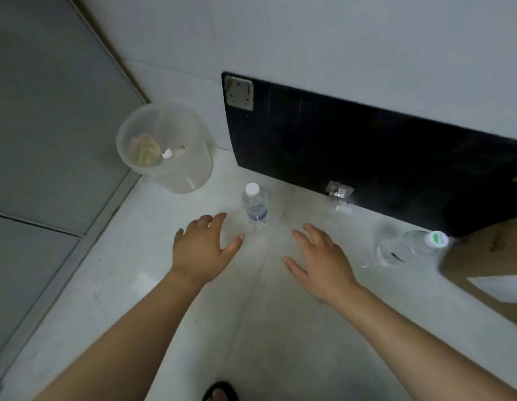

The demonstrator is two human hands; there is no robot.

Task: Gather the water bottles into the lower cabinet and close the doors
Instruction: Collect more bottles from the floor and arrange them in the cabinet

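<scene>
Left hand (204,250) and right hand (321,261) hover spread and empty, the upright water bottle (255,205) at 12 o'clock between them, the second bottle (410,246) at the right hand's 3 o'clock; light, thin, probably dentable plastic, best gripped mid-body.

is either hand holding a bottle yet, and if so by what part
No, nothing is held. The left hand and right hand are both open above the floor, near the upright bottle but not touching it.
</scene>
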